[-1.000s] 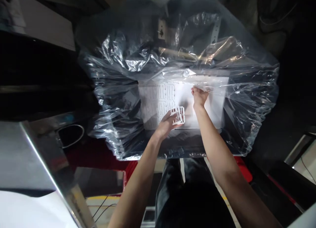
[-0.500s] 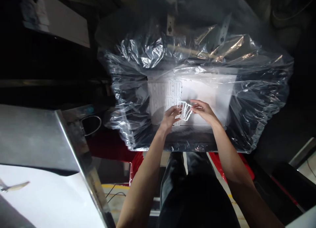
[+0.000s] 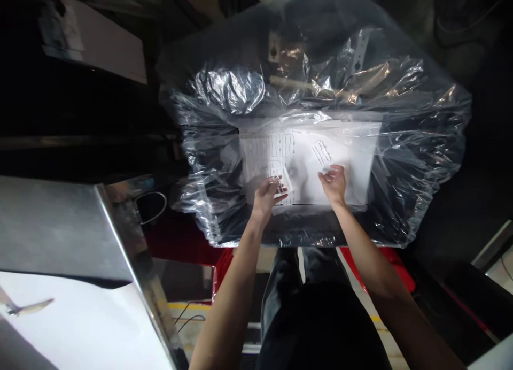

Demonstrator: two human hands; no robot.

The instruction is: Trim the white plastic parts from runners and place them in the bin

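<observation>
In the head view my left hand has its fingers closed around the edge of a thin white slotted frame, held low over the left half of the white sheet. Another small white slotted frame rests tilted on the bare right half of the white sheet. Just below that frame is my right hand, thumb and fingers apart and slightly bent, touching no frame. Rows of similar white frames cover the sheet's left half.
Clear plastic liner is bunched around the sheet and over the container's sides. A metal-edged table stands at the left, with a knife-like tool on a white surface. Red bins show below.
The two frames held together have been separated. One now lies on the sheet's right half, let go by my right hand. My left hand has moved slightly left and down with the other.
</observation>
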